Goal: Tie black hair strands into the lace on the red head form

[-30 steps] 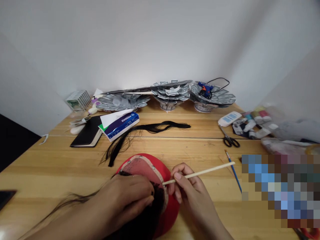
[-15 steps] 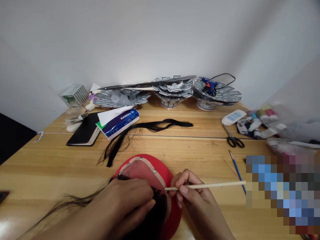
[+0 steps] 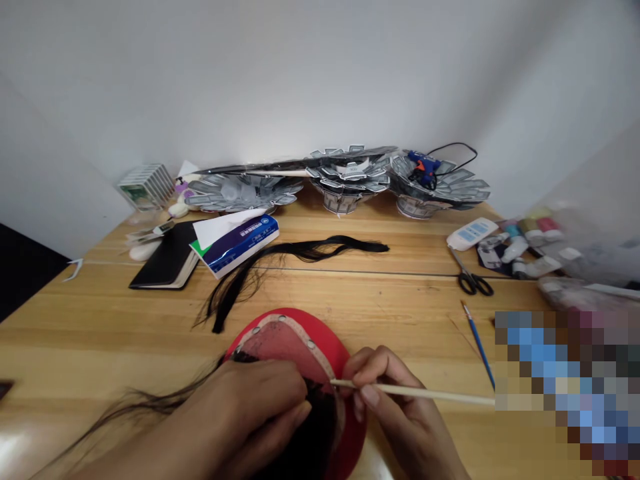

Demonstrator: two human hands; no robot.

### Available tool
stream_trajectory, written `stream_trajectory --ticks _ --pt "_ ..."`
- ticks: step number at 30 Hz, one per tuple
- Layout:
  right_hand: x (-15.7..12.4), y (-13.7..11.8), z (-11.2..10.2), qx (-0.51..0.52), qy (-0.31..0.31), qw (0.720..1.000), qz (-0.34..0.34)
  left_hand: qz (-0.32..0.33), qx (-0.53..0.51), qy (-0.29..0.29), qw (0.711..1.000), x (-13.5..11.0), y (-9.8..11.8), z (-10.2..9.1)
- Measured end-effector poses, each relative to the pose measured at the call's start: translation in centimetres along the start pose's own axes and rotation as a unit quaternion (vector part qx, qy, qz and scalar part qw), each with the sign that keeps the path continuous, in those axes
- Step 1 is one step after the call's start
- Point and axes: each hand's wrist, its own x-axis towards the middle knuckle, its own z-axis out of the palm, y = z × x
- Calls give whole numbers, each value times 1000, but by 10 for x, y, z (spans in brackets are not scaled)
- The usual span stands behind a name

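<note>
Red form (image 3: 326, 331) with mesh cap (image 3: 283, 348) and black hair (image 3: 313, 440): sat between the hands. Left hand (image 3: 257, 403): fingertips pressed together at the hair, any strand between them hidden. Pale stick (image 3: 425, 392): pinched by right hand (image 3: 403, 413), tip at the cap's edge; a slip might have snagged the mesh. Beyond: loose hair bundle (image 3: 320, 248), tissue pack (image 3: 243, 248). Rightward: brush (image 3: 477, 338), scissors (image 3: 470, 277). Obstruction: left hand, across the hair.

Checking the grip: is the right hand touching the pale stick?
Touching. The head view shows the right hand pinching the pale stick, thumb pressed against it.
</note>
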Motion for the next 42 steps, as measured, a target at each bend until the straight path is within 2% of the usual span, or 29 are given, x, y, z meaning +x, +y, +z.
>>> stream_trajectory --ticks 5,10,17,25,30,42 --pt "3 1 0 16 18 1000 -7 -27 -23 2 999 1 3 -1" --pt "8 -1 3 42 25 998 30 -57 -106 18 993 -1 0 -3" --pt "6 -3 6 15 32 998 43 -31 -191 43 980 2 -4 -4" --pt "3 -5 11 -28 43 998 22 -44 -239 47 969 -2 -8 -1" --pt "-1 -1 8 -43 26 999 12 -38 -239 52 969 1 -10 -2" --pt "3 -9 14 -69 46 996 -11 -40 -209 83 974 -4 -14 2"
